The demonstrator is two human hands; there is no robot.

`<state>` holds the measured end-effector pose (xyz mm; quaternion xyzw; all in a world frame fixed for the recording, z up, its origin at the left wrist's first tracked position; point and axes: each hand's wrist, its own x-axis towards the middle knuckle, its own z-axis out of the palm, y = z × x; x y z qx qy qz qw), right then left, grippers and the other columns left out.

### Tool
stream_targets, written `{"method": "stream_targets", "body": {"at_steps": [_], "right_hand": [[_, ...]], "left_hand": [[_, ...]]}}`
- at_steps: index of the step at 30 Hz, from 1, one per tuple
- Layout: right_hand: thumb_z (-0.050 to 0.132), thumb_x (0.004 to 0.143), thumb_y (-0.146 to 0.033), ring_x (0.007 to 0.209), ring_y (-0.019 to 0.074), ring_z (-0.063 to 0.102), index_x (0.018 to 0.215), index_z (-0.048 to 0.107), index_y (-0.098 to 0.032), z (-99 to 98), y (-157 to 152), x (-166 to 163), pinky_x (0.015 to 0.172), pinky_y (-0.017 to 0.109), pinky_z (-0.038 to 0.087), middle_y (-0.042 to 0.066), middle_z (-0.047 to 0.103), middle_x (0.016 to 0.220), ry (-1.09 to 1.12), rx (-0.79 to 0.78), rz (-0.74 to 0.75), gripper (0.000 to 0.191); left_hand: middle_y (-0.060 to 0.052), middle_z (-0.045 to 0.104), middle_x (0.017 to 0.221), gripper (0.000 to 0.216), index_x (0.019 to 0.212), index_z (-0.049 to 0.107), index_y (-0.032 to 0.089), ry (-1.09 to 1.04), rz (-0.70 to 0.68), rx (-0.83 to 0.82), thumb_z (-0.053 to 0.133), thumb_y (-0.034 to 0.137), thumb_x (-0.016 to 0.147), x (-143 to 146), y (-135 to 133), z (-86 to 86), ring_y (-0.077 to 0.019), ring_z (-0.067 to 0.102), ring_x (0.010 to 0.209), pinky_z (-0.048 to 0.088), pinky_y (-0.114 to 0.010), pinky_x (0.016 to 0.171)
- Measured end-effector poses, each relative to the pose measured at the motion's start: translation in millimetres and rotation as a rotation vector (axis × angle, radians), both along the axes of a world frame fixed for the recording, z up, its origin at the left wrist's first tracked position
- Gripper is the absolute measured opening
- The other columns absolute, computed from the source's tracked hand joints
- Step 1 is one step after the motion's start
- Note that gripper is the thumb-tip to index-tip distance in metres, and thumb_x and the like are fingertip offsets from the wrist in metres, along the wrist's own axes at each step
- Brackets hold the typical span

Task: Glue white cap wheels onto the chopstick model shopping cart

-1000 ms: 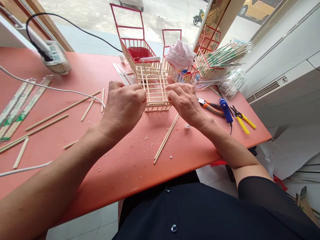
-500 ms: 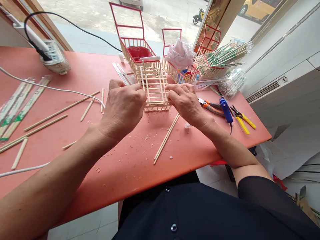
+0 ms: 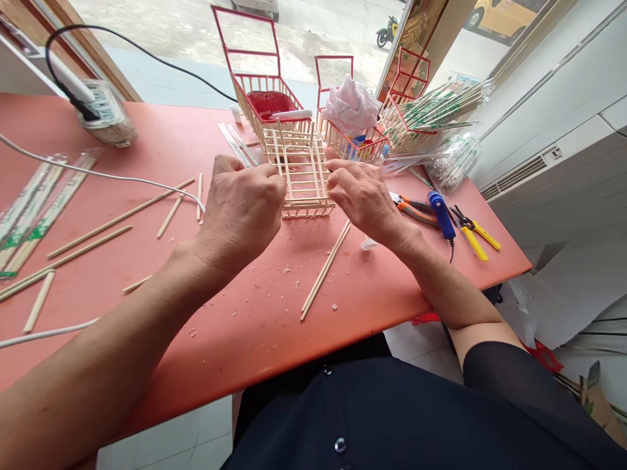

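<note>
A small basket built of plain wooden sticks [image 3: 306,186] stands on the table in front of me, with crossing bars over its top. At its left side my left hand [image 3: 245,209] is closed with fingers curled in; the fingertips and their grip on the basket are hidden behind the knuckles. On the opposite side, my right hand [image 3: 362,196] has bent fingers and thumb at the basket's right edge. Two loose chopsticks [image 3: 326,271] lie side by side nearer to me.
Behind stand a red-trimmed stick cart [image 3: 269,98], a smaller one with a white cloth [image 3: 351,104], and one holding wrapped chopsticks [image 3: 435,108]. Pliers [image 3: 416,210], a blue corded tool [image 3: 442,217] and yellow-handled cutters [image 3: 475,234] lie right. Loose sticks, a white cable [image 3: 122,175] and a power strip [image 3: 105,114] are left.
My right hand's fingers have loosened and shifted slightly at the basket's edge. My left hand and the basket have hardly moved.
</note>
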<state>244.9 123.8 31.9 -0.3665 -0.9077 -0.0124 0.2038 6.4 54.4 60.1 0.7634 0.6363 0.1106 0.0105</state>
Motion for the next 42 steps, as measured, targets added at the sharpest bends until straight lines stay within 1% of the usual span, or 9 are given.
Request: {"method": "stream_targets", "body": {"at_steps": [3, 5, 11, 16, 20, 24, 32, 36, 42], "right_hand": [[0.044, 0.123, -0.033, 0.152, 0.0276, 0.066, 0.134, 0.072, -0.022, 5.0, 2.4, 11.9, 0.128, 0.049, 0.049, 0.015, 0.074, 0.160, 0.162, -0.008, -0.023, 0.032], [0.040, 0.125, -0.043, 0.137, 0.0269, 0.074, 0.133, 0.073, -0.021, 5.9, 3.1, 21.2, 0.119, 0.045, 0.055, 0.015, 0.081, 0.144, 0.243, -0.044, -0.083, 0.040], [0.034, 0.118, -0.081, 0.088, 0.0222, 0.079, 0.097, 0.073, -0.022, 1.3, -5.4, 30.2, 0.087, 0.034, 0.054, 0.009, 0.086, 0.095, 0.240, -0.385, -0.222, 0.074], [0.049, 0.116, -0.079, 0.081, 0.0194, 0.079, 0.097, 0.070, -0.022, 1.2, -12.7, 17.2, 0.086, 0.033, 0.055, 0.009, 0.089, 0.099, 0.326, -0.511, -0.177, 0.063], [0.059, 0.119, -0.060, 0.077, 0.0157, 0.079, 0.100, 0.070, -0.021, -1.7, -10.5, 14.0, 0.080, 0.029, 0.056, 0.006, 0.089, 0.098, 0.402, -0.594, -0.135, 0.044], [0.060, 0.121, -0.045, 0.076, 0.0130, 0.080, 0.105, 0.069, -0.020, -8.9, -4.8, 15.9, 0.076, 0.026, 0.056, 0.006, 0.088, 0.099, 0.472, -0.649, -0.113, 0.032], [0.059, 0.112, -0.078, 0.076, 0.0134, 0.078, 0.103, 0.067, -0.021, -14.5, 1.7, 20.3, 0.066, 0.024, 0.056, 0.007, 0.085, 0.095, 0.493, -0.695, -0.032, 0.059], [0.054, 0.105, -0.093, 0.078, 0.0151, 0.077, 0.106, 0.068, -0.020, -12.2, -0.1, 19.2, 0.069, 0.027, 0.058, 0.008, 0.085, 0.097, 0.483, -0.692, -0.010, 0.074], [0.054, 0.101, -0.097, 0.094, 0.0211, 0.078, 0.122, 0.072, -0.018, -15.2, -0.5, 13.3, 0.081, 0.032, 0.057, 0.007, 0.080, 0.102, 0.426, -0.620, -0.088, 0.084]], "left_hand": [[-0.012, 0.074, 0.097, 0.038, 0.078, 0.063, 0.022, -0.037, -0.056, 0.082, 0.040, 0.018, 0.108, -4.1, 1.4, -5.2, -0.0253, 0.056, 0.082, 0.046, -0.055, 0.104], [-0.010, 0.071, 0.092, 0.038, 0.075, 0.058, 0.023, -0.053, -0.072, 0.102, 0.041, 0.018, 0.108, -5.9, 1.7, -6.6, -0.0246, 0.053, 0.080, 0.046, -0.053, 0.102], [-0.009, 0.069, 0.094, 0.035, 0.075, 0.055, 0.024, -0.051, -0.032, 0.033, 0.040, 0.017, 0.107, -2.8, -0.6, -1.9, -0.0244, 0.051, 0.083, 0.042, -0.053, 0.108], [-0.010, 0.069, 0.092, 0.039, 0.077, 0.061, 0.025, -0.080, -0.076, 0.091, 0.038, 0.021, 0.109, -6.1, 0.4, -7.5, -0.0271, 0.057, 0.088, 0.043, -0.053, 0.108], [-0.009, 0.068, 0.088, 0.043, 0.082, 0.068, 0.026, -0.095, -0.135, 0.151, 0.036, 0.022, 0.110, -9.7, 1.3, -11.2, -0.0293, 0.062, 0.096, 0.045, -0.053, 0.108], [-0.009, 0.067, 0.088, 0.044, 0.078, 0.063, 0.026, -0.078, -0.112, 0.123, 0.034, 0.022, 0.111, -9.5, 1.6, -8.9, -0.0260, 0.060, 0.088, 0.047, -0.053, 0.107], [-0.009, 0.064, 0.085, 0.038, 0.072, 0.055, 0.027, -0.084, -0.140, 0.130, 0.038, 0.021, 0.105, -13.5, 8.2, -13.5, -0.0263, 0.058, 0.082, 0.049, -0.056, 0.109], [-0.009, 0.067, 0.090, 0.035, 0.072, 0.056, 0.026, -0.122, -0.097, 0.065, 0.042, 0.020, 0.103, -10.2, 7.2, -8.6, -0.0280, 0.063, 0.089, 0.046, -0.056, 0.113], [-0.014, 0.073, 0.103, 0.037, 0.081, 0.066, 0.022, 0.000, -0.042, -0.003, 0.039, 0.017, 0.105, -2.0, 3.1, 1.3, -0.0302, 0.067, 0.095, 0.047, -0.056, 0.114]]}}
